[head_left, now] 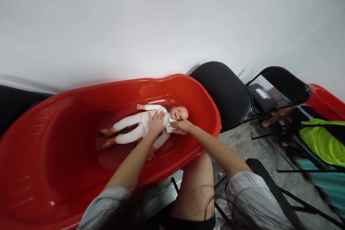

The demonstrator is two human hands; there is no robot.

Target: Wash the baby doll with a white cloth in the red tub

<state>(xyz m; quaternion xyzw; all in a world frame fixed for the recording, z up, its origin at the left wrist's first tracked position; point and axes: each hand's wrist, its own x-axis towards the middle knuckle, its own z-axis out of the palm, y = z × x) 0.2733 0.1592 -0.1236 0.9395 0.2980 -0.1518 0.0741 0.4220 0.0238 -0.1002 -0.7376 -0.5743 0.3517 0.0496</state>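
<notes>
- While the doll [145, 119] lies on its back in the tub [71, 140], head toward the right end, the left hand [157, 122] rests unclenched on its chest, fingers spread.
- The right hand [183, 125] reaches in beside the neck, fingertips at the white suit [130, 124]; whether they pinch the cloth, I cannot tell.
- The doll looks fairly light for its length and probably lifts without strain.
- The head [182, 112] and feet [107, 132] have a smooth, hard look, likely stiff plastic or vinyl and slick if wet; I cannot tell whether water lies in the bottom.
- The suit should be soft and give a surer grip, though cloth alone may stretch or bunch.
- The best hold is likely one palm behind the neck and shoulders, the other under the hips, sparing the limb joints.
</notes>
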